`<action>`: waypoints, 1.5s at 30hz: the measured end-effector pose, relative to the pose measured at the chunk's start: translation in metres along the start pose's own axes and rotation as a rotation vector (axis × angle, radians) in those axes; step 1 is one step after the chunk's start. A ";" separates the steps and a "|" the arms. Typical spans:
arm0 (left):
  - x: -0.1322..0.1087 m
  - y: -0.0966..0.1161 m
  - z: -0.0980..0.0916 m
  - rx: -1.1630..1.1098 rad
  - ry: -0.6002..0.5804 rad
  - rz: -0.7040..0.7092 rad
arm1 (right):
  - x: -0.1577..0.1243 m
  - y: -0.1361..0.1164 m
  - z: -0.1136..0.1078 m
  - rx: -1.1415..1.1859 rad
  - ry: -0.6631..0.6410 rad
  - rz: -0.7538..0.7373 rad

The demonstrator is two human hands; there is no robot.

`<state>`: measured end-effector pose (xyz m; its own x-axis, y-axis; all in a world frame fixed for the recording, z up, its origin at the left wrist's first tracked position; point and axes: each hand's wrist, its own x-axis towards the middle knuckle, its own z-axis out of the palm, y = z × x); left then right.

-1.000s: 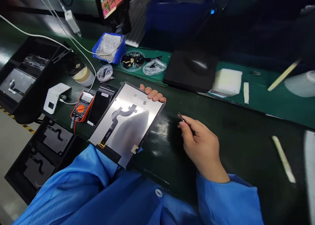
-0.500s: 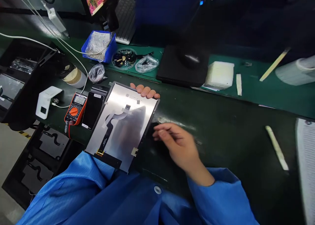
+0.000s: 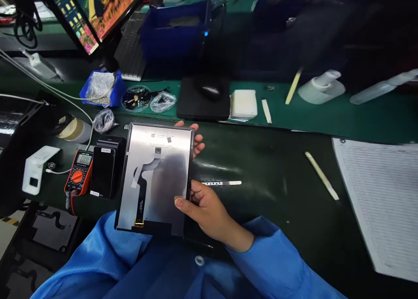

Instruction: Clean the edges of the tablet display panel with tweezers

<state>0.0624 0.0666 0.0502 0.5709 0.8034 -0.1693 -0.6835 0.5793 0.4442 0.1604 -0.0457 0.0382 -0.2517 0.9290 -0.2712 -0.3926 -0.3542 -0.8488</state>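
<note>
A silver display panel (image 3: 163, 168) with a black flex cable down its back is held upright over the dark bench edge. My left hand (image 3: 197, 143) is behind it, with fingertips curling round the top right corner. My right hand (image 3: 204, 207) grips the panel's lower right edge, thumb pressed on the silver face. A thin metal strip (image 3: 222, 183) lies on the bench just right of my right hand, and nothing touches it.
An orange multimeter (image 3: 78, 172) and a black phone (image 3: 102, 171) lie left of the panel. Behind are a blue parts bin (image 3: 115, 92), a black pad (image 3: 202, 100), a white block (image 3: 243, 103) and a monitor (image 3: 94, 11). Printed paper (image 3: 382, 194) lies right, a stick (image 3: 321, 175) beside it.
My right hand moved left from the bench to the panel's right edge and closed on it. The panel turned more upright. The thin metal strip now lies on the bench.
</note>
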 end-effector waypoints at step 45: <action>0.008 -0.004 -0.034 -0.090 -0.023 -0.331 | 0.000 -0.015 -0.018 0.016 0.179 -0.031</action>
<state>0.0540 0.0757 0.0170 0.7778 0.5672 -0.2708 -0.4964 0.8186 0.2889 0.1821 -0.0387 0.0434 -0.0782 0.9432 -0.3228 -0.4117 -0.3255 -0.8512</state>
